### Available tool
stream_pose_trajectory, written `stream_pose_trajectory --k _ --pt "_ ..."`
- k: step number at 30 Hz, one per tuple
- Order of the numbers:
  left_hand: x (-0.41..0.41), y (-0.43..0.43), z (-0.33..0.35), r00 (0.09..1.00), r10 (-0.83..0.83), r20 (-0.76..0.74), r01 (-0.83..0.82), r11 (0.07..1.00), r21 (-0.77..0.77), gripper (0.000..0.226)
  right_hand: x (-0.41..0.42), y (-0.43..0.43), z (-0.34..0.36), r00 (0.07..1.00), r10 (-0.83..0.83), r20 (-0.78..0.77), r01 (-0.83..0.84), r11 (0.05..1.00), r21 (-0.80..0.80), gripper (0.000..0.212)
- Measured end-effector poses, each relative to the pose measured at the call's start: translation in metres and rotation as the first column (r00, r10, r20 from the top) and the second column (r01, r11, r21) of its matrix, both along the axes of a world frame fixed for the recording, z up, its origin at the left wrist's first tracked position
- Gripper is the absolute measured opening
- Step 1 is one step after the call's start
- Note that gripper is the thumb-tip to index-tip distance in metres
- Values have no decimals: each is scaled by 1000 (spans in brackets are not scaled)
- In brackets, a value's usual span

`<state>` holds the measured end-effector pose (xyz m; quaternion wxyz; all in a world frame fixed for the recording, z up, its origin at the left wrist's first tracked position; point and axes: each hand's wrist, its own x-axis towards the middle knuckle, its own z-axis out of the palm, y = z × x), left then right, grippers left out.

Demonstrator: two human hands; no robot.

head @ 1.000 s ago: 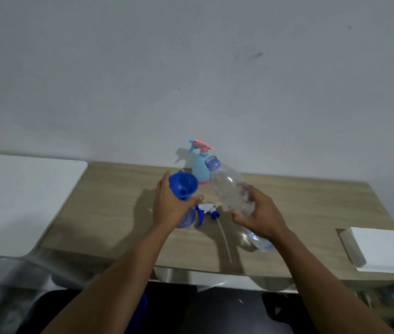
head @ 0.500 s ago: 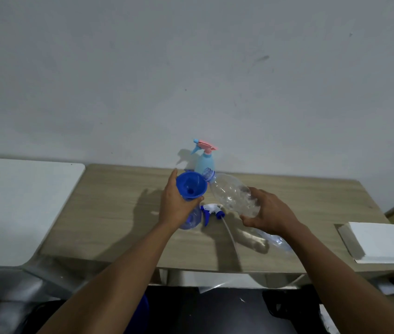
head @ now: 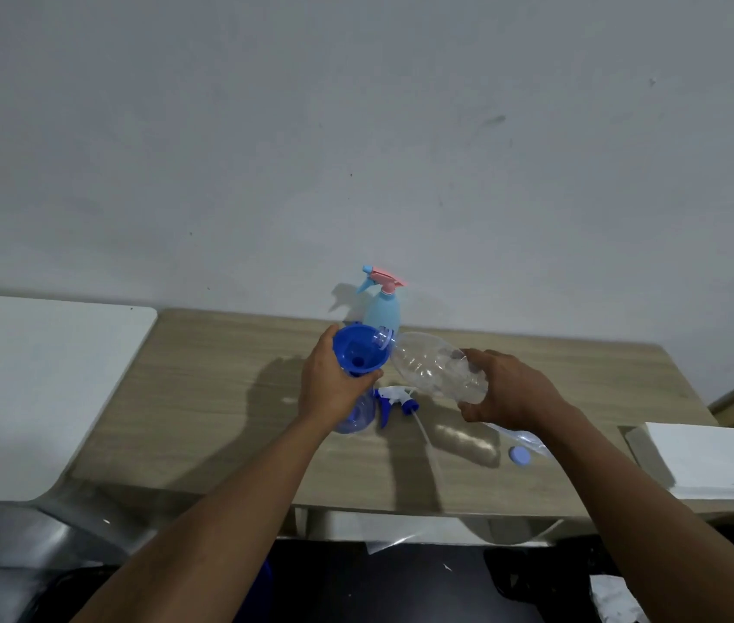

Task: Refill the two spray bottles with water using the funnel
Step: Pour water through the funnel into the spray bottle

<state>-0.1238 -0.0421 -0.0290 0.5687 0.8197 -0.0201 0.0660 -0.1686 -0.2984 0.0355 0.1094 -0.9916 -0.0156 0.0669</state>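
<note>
My left hand [head: 329,388] grips the blue funnel [head: 358,353], which sits on the mouth of a clear bluish spray bottle [head: 356,418] standing on the wooden table [head: 221,388]. My right hand [head: 509,391] holds a clear plastic water bottle [head: 434,366] tipped nearly level, its open neck resting over the funnel's rim. A blue and white trigger sprayer head [head: 394,397] with its dip tube lies on the table between my hands. A light blue spray bottle with a pink trigger [head: 382,303] stands upright behind, by the wall.
A small blue bottle cap [head: 520,455] lies on the table under my right forearm, beside crumpled clear plastic [head: 526,440]. A white stack of paper [head: 711,460] sits at the table's right end. A white surface [head: 32,379] adjoins on the left.
My right hand has tilted the water bottle from a steep slant down to nearly level and brought its neck over the funnel. My left hand has stayed on the funnel.
</note>
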Motion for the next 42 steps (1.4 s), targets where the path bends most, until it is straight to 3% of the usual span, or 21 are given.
stream_pose_trajectory --k 24,42 --pt "-2 -3 6 1000 -21 -5 21 1000 -19 75 9 -3 20 999 46 -8 -46 967 -249 85" --pt "0 -3 0 1000 -27 1 27 1000 -11 77 10 -2 29 998 58 0 -55 945 -323 85"
